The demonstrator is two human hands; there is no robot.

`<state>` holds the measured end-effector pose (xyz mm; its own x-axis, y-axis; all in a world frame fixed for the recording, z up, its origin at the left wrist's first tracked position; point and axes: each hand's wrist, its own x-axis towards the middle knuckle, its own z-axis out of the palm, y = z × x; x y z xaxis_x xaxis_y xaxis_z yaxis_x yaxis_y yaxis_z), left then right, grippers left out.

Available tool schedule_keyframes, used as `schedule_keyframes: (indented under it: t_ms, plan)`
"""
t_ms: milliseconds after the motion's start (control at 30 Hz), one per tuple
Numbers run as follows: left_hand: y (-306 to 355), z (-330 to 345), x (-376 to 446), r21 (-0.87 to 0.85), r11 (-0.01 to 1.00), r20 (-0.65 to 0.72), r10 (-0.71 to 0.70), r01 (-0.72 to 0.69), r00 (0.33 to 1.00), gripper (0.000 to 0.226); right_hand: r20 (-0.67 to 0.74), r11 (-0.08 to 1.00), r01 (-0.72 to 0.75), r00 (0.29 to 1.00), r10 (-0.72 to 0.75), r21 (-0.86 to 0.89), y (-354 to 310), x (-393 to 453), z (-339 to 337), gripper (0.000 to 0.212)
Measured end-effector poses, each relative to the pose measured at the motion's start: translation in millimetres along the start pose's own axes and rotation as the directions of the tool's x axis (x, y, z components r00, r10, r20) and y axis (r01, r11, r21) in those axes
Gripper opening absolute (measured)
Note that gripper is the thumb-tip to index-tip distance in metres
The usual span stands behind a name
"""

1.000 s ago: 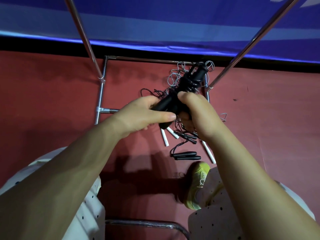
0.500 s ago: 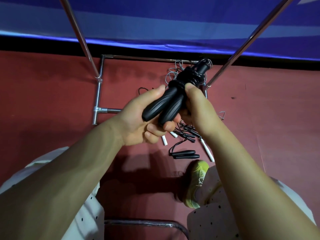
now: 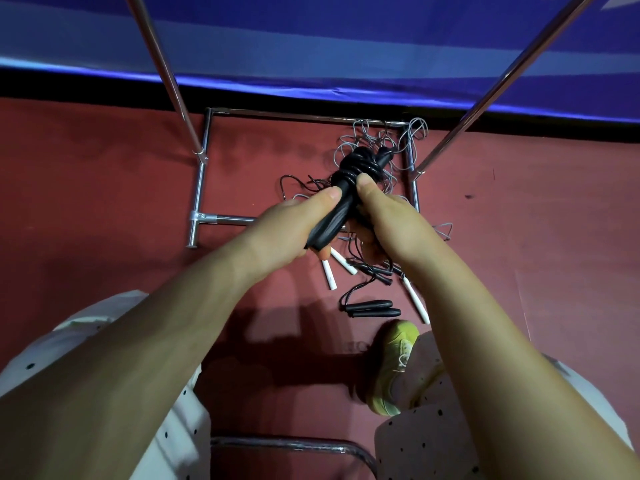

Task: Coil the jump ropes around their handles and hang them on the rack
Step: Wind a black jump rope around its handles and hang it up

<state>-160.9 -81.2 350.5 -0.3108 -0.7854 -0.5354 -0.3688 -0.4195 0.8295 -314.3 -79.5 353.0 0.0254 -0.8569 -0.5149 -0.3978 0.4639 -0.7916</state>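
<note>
A black jump rope (image 3: 349, 188) has its two handles held together, with black cord coiled around their upper part. My left hand (image 3: 294, 226) grips the lower part of the handles, thumb along the top. My right hand (image 3: 384, 216) holds the bundle from the right, its thumb pressed just under the coils. Under my hands, several loose ropes lie on the red floor: a black-handled pair (image 3: 374, 308), white handles (image 3: 329, 273) and a grey cord tangle (image 3: 367, 140). The metal rack (image 3: 201, 188) stands over them.
Two slanted rack poles (image 3: 162, 67) (image 3: 502, 77) rise left and right of my hands. A blue banner (image 3: 311, 39) runs along the back. My yellow shoe (image 3: 394, 365) is planted near the ropes. A curved metal tube (image 3: 294, 445) crosses the bottom.
My left hand has turned the handles and closed round them again, thumb on top. The coiled bundle has shifted slightly lower and more upright between both hands.
</note>
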Motion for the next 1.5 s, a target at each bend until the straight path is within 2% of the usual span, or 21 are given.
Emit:
schedule_keyframes:
  t_ms: [100, 167, 233, 300, 400, 533, 600, 733, 833, 867, 900, 967, 1000, 1067, 1133, 1200, 1300, 1500]
  plan:
    - [-6, -5, 2, 0.129, 0.992, -0.081, 0.012, -0.001, 0.997, 0.078, -0.058, 0.994, -0.032, 0.998, 0.027, -0.1, 0, -1, -1, 0.065]
    - [-11, -9, 2, 0.149, 0.989, -0.126, 0.012, 0.007, 0.992, 0.073, -0.104, 0.966, 0.032, 0.993, -0.06, -0.256, 1, 0, -1, 0.072]
    - [-12, -11, 1, 0.103, 0.995, -0.164, 0.013, 0.003, 0.986, 0.058, -0.102, 0.94, 0.125, 0.981, -0.165, -0.317, 2, -1, 1, 0.069]
    - [-14, -12, 1, 0.087, 0.996, -0.198, 0.014, 0.003, 0.98, 0.051, -0.071, 0.949, 0.163, 0.98, -0.188, -0.272, 3, -4, 5, 0.067]
    - [-17, -14, 1, 0.078, 0.997, -0.25, 0.007, 0.013, 0.968, 0.06, -0.023, 0.965, 0.17, 0.984, -0.178, -0.201, 2, -8, 9, 0.071]
    - [-20, -16, 1, 0.091, 0.996, -0.262, 0.027, -0.003, 0.965, 0.026, 0.012, 0.981, 0.129, 0.992, -0.129, -0.148, 0, -11, 12, 0.073]
    - [-21, -17, 2, 0.087, 0.996, -0.253, 0.043, -0.021, 0.967, 0.029, 0.026, 0.991, 0.11, 0.994, -0.109, -0.081, 1, -11, 13, 0.065]
    - [-17, -11, 1, 0.169, 0.985, -0.245, 0.075, -0.033, 0.967, 0.042, -0.058, 0.998, 0.062, 0.996, -0.062, -0.006, 1, -6, 17, 0.058]
    - [-15, -8, 2, 0.246, 0.968, -0.246, 0.109, -0.047, 0.963, 0.039, -0.13, 0.999, 0.042, 0.991, -0.039, 0.022, 3, 0, 16, 0.056]
    - [-15, -10, 2, 0.163, 0.986, -0.216, 0.082, -0.047, 0.973, 0.035, -0.131, 0.998, 0.061, 0.99, -0.057, 0.03, 4, 1, 14, 0.053]
    - [-12, -12, 1, -0.012, 1.0, -0.152, 0.009, -0.011, 0.988, 0.036, -0.124, 0.995, 0.089, 0.989, -0.083, 0.045, 4, 0, 13, 0.047]
    - [-8, -17, -1, -0.373, 0.913, 0.104, -0.139, 0.168, 0.985, 0.056, -0.091, 0.987, 0.149, 0.986, -0.143, 0.065, 4, -2, 11, 0.038]
    - [-7, -19, -3, -0.46, 0.856, 0.219, -0.149, 0.236, 0.964, 0.066, -0.066, 0.982, 0.174, 0.983, -0.17, 0.078, 4, -5, 10, 0.037]
    - [-6, -19, -9, -0.517, 0.796, 0.37, -0.123, 0.314, 0.921, 0.075, -0.008, 0.969, 0.217, 0.976, -0.217, 0.116, 4, -10, 9, 0.041]
    - [-7, -14, -14, -0.488, 0.801, 0.439, -0.117, 0.346, 0.891, 0.075, 0.047, 0.966, 0.252, 0.966, -0.255, 0.052, 6, -14, 9, 0.054]
    - [-9, -10, -16, -0.438, 0.839, 0.404, -0.137, 0.323, 0.904, 0.075, 0.086, 0.97, 0.238, 0.969, -0.233, -0.05, 8, -17, 8, 0.057]
    - [-13, -4, -16, -0.329, 0.914, 0.238, -0.161, 0.236, 0.958, 0.075, 0.121, 0.982, 0.147, 0.984, -0.133, -0.115, 13, -21, 4, 0.056]
    - [-15, 8, -23, -0.165, 0.978, 0.033, -0.124, 0.128, 0.992, 0.069, 0.163, 0.994, 0.075, 0.985, -0.061, -0.081, 12, -26, -2, 0.058]
